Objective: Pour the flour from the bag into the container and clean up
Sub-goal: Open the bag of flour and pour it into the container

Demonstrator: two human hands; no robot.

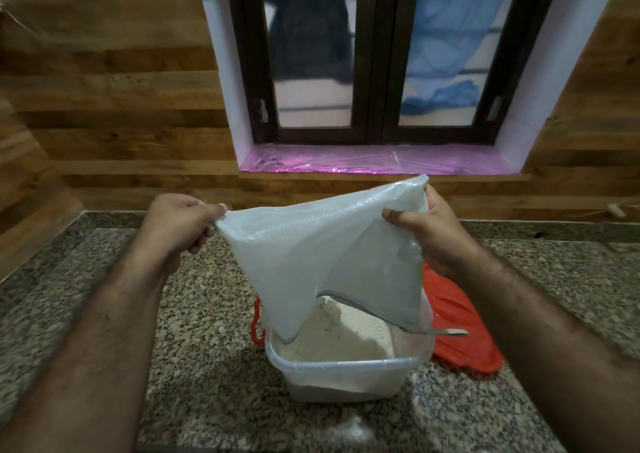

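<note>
A translucent white mesh-patterned bag (311, 255) hangs upside down, its zippered mouth down over a clear plastic container (346, 373). My left hand (180, 227) pinches the bag's upper left corner. My right hand (429, 234) grips the upper right corner. Inside the container lies a heap of pale flour (346, 335), piled highest at the back left under the bag's mouth. The zipper pull (446, 332) sticks out to the right over the container's rim.
The container stands on a speckled granite counter (207, 331). A red cloth or bag (460, 328) lies right behind the container, with a red cord (256, 324) at its left. Wood-panelled wall and a window with a pink sill (374, 161) rise behind.
</note>
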